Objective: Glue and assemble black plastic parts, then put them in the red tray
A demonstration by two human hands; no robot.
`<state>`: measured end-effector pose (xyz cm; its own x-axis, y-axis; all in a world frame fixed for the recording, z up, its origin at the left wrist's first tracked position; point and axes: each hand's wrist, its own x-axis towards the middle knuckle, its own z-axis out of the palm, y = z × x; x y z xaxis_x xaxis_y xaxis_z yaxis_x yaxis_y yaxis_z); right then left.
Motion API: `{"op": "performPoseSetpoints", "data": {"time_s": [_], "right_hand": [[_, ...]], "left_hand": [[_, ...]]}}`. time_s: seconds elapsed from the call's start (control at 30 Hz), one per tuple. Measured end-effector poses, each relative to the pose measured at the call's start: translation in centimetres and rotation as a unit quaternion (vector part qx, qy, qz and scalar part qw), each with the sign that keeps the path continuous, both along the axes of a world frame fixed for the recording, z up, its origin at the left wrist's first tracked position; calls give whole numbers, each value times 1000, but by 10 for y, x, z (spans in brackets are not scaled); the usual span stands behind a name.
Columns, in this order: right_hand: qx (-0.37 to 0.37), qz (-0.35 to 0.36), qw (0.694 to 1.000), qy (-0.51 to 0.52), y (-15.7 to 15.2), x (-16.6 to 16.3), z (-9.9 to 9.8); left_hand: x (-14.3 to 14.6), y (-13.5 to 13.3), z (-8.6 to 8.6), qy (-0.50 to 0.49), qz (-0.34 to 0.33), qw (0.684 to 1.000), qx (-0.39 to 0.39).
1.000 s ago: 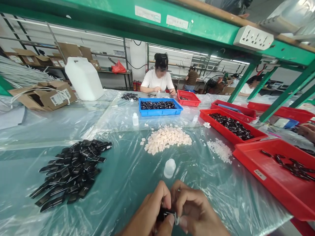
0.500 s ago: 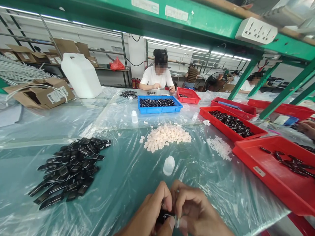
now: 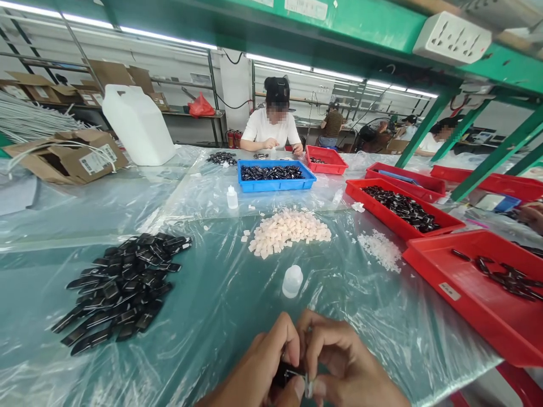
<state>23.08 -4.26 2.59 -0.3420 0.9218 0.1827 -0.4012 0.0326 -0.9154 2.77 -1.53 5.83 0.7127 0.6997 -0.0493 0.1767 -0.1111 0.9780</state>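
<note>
A long workbench under a green frame, draped in clear plastic sheet point(image 3: 220, 316), runs away to a co-worker in a white top point(image 3: 271, 130) at the far end. Right at the near edge, the left hand point(image 3: 254, 373) and the right hand point(image 3: 343, 367) are pressed together, fingers curled tight around a small black part point(image 3: 283, 375) with a bit of metal showing. It looks light, hard and glossy, likely slippery, so a pinch on its edges seems the safe hold. Just beyond stands a small white bottle point(image 3: 292, 281). To the left lies a heap of black pieces point(image 3: 123, 288), farther out a pile of pale blocks point(image 3: 288, 232), and a red tray point(image 3: 470, 299) sits on the right.
</note>
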Motion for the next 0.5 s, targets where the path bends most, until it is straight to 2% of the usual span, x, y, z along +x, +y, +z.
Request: {"op": "performPoseSetpoints", "data": {"time_s": [0.23, 0.33, 0.5], "right_hand": [[-4, 8, 999, 46, -4, -6, -1], [0, 10, 998, 61, -4, -8, -1], [-7, 15, 996, 87, -3, -8, -5]], "left_hand": [[4, 1, 10, -8, 26, 1000, -12], [5, 3, 11, -23, 21, 999, -34], [4, 4, 15, -18, 7, 1000, -13]]}}
